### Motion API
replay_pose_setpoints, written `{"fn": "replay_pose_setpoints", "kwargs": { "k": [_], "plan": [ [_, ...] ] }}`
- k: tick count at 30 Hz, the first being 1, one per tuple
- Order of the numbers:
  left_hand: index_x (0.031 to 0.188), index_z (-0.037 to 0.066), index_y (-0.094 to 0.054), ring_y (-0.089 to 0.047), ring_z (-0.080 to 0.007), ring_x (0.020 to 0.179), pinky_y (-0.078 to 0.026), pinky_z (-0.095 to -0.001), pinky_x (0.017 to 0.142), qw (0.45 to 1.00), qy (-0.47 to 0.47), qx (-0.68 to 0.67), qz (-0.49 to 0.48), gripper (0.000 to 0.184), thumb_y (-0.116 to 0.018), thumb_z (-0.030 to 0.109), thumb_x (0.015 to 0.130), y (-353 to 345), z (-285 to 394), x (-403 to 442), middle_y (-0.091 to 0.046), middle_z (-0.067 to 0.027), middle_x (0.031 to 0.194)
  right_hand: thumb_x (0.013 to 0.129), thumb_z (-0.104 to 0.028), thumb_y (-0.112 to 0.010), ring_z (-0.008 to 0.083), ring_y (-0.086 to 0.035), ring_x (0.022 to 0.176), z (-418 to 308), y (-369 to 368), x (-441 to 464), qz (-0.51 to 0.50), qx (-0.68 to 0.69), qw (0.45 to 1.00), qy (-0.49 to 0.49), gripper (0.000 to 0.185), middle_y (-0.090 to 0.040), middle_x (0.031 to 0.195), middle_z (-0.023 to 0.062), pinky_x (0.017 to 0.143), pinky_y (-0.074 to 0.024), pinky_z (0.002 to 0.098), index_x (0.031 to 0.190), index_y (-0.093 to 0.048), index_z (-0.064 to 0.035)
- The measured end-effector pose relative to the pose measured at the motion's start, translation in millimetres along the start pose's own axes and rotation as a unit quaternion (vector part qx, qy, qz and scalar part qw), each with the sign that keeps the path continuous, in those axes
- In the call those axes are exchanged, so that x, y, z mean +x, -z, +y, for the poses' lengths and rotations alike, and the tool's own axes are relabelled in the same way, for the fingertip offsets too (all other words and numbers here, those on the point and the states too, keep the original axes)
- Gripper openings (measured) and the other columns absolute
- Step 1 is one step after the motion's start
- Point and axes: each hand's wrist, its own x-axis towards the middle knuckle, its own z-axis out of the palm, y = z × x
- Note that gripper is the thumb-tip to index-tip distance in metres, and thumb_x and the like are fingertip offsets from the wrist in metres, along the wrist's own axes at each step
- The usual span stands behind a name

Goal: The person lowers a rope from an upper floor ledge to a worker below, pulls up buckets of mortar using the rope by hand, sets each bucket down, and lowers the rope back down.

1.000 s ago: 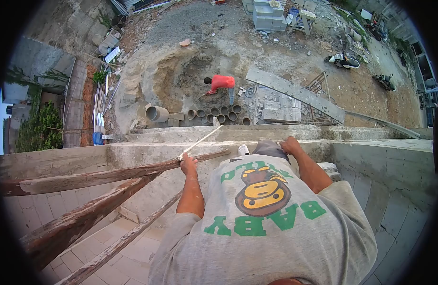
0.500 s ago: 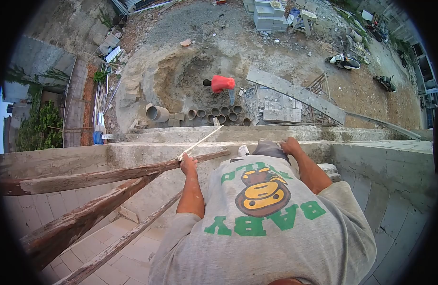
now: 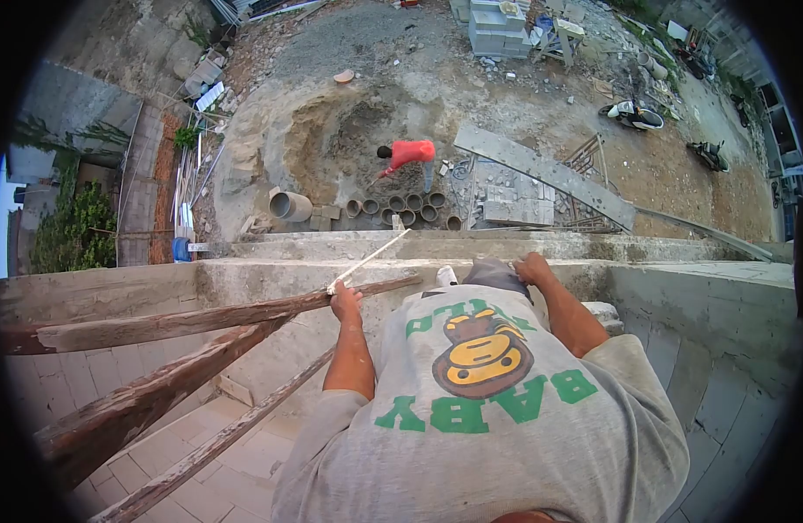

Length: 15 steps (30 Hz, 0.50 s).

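My left hand is closed around a pale, rope-like line beside the end of a wooden pole. From my fingers the line runs straight up and right to the outer edge of the concrete ledge. Its lower continuation is hidden from here. My right hand rests by my knee in grey trousers, near the ledge. Its fingers are loosely bent and apart, with nothing visible in them.
Far below, a person in a red shirt bends beside several buckets. A long plank slopes over stacked blocks. More weathered poles cross at my left. Beyond the ledge is a drop.
Down below, the person in red has stretched an arm out toward the buckets. The view has shifted very slightly. Both my hands and the rope-like line stay in place.
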Motion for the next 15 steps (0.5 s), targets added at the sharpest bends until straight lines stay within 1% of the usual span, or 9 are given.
{"fn": "replay_pose_setpoints", "kwargs": {
  "k": [1,4,7,9,10,12,13,15],
  "plan": [
    [0.106,-0.004,-0.054,-0.063,-0.0206,0.064,-0.044,-0.0314,0.047,1.0,-0.002,0.001,-0.001,0.058,-0.048,0.049,0.082,-0.1,-1.2,0.2,-0.062,-0.0129,0.092,0.077,-0.029,-0.055,0.022,-0.06,0.049,-0.7,1.3,-2.3,0.003,0.019,1.0,-0.007,0.034,-0.06,0.056,0.0121,0.051,-0.0501,0.0344,0.064,-0.061,0.0021],
    [0.107,-0.003,-0.054,-0.063,-0.0206,0.065,-0.044,-0.031,0.047,1.0,-0.005,0.002,-0.002,0.058,-0.047,0.049,0.082,-0.4,-3.9,1.6,-0.062,-0.0133,0.092,0.077,-0.029,-0.055,0.0224,-0.06,0.049,9.9,-4.9,4.3,0.009,-0.005,1.0,0.021,0.033,-0.061,0.056,0.0117,0.051,-0.0504,0.0342,0.064,-0.061,0.001],
    [0.107,-0.004,-0.054,-0.063,-0.0204,0.065,-0.045,-0.0306,0.047,1.0,-0.008,0.008,0.004,0.058,-0.047,0.048,0.082,-2.1,-0.7,-4.5,-0.062,-0.0138,0.092,0.076,-0.028,-0.056,0.0221,-0.06,0.049,16.4,-7.7,10.3,0.001,0.006,1.0,-0.003,0.033,-0.06,0.056,0.0116,0.051,-0.0502,0.0339,0.063,-0.061,0.0009],
    [0.105,-0.005,-0.055,-0.063,-0.0203,0.065,-0.046,-0.0304,0.049,1.0,-0.016,0.014,0.009,0.058,-0.048,0.047,0.082,-3.0,3.0,-11.7,-0.063,-0.014,0.091,0.075,-0.028,-0.056,0.0218,-0.06,0.049,16.4,-7.2,10.1,0.001,-0.018,1.0,0.019,0.032,-0.061,0.056,0.0115,0.051,-0.0502,0.0334,0.063,-0.061,0.0009],
    [0.103,-0.007,-0.056,-0.063,-0.0234,0.068,-0.047,-0.0326,0.054,0.999,-0.022,0.035,0.022,0.059,-0.046,0.047,0.082,-3.3,1.2,-8.6,-0.063,-0.0162,0.092,0.075,-0.028,-0.057,0.0217,-0.06,0.049,15.1,-6.2,8.5,0.0,-0.03,0.999,0.029,0.031,-0.061,0.056,0.0114,0.051,-0.0501,0.0332,0.063,-0.061,0.0008],
    [0.098,-0.01,-0.058,-0.064,-0.0295,0.075,-0.05,-0.0371,0.064,0.996,-0.033,0.076,0.045,0.061,-0.044,0.048,0.082,-4.3,-4.4,1.3,-0.063,-0.0206,0.093,0.075,-0.027,-0.055,0.0212,-0.06,0.049,5.9,-0.1,-1.3,0.005,0.019,1.0,-0.008,0.03,-0.06,0.055,0.0107,0.052,-0.0503,0.0328,0.063,-0.061,0.0],
    [0.096,-0.011,-0.059,-0.062,-0.0329,0.079,-0.048,-0.0389,0.069,0.989,-0.05,0.127,0.058,0.063,-0.042,0.048,0.082,-3.6,-6.3,5.0,-0.062,-0.0232,0.094,0.075,-0.026,-0.054,0.0209,-0.06,0.049,2.0,2.8,-5.6,0.007,0.044,0.999,-0.027,0.03,-0.06,0.055,0.0104,0.052,-0.0504,0.0326,0.063,-0.061,-0.0005],
    [0.092,-0.013,-0.06,-0.059,-0.0399,0.089,-0.045,-0.0425,0.081,0.966,-0.083,0.229,0.083,0.067,-0.039,0.049,0.081,-1.0,-8.7,9.7,-0.06,-0.0285,0.096,0.077,-0.026,-0.052,0.0205,-0.06,0.049,19.8,-5.7,7.8,-0.007,-0.059,0.997,0.058,0.03,-0.06,0.055,0.0098,0.051,-0.0504,0.0324,0.063,-0.061,-0.0014]
  ]
}}
